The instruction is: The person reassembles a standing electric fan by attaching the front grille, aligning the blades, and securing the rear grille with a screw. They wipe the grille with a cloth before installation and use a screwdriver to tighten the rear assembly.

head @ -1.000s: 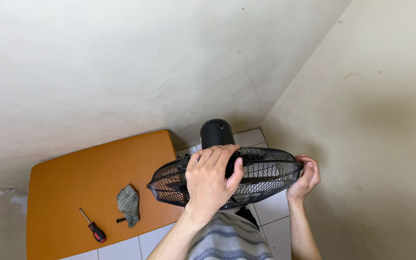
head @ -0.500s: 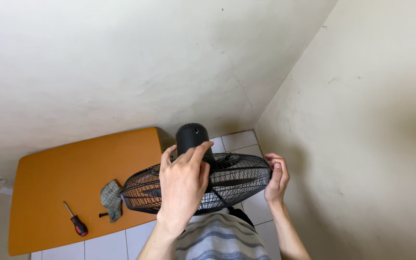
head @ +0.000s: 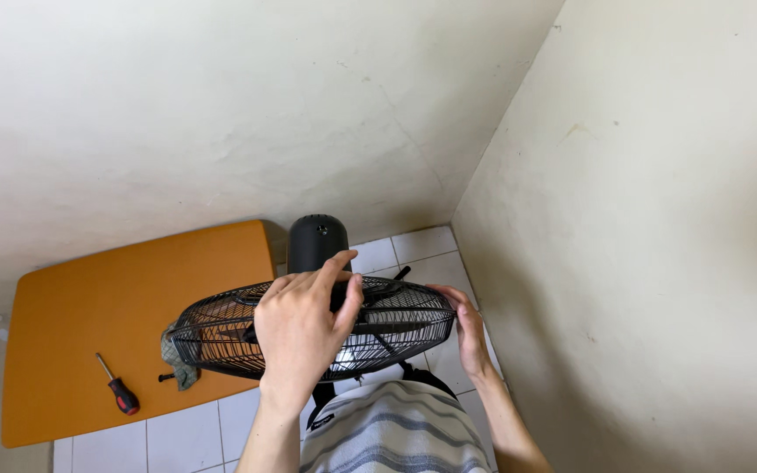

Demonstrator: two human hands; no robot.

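Note:
A black fan with a round wire grille (head: 400,321) and a domed motor housing (head: 315,240) stands below me, above my striped shirt. My left hand (head: 302,330) lies over the middle of the grille, fingers curled onto the wires near the hub. My right hand (head: 469,334) clasps the grille's right rim, fingers along its edge. The blades show dimly through the wires.
An orange table (head: 124,302) stands at the left against the wall. On it lie a red-and-black screwdriver (head: 116,395), a small dark part (head: 166,377) and a checked cloth (head: 173,354), partly behind the grille. White floor tiles (head: 409,245) meet two pale walls in a corner (head: 453,219).
The fan and both hands now sit further left in the picture. My right hand has slid along the rim toward me. The grille now overlaps the cloth.

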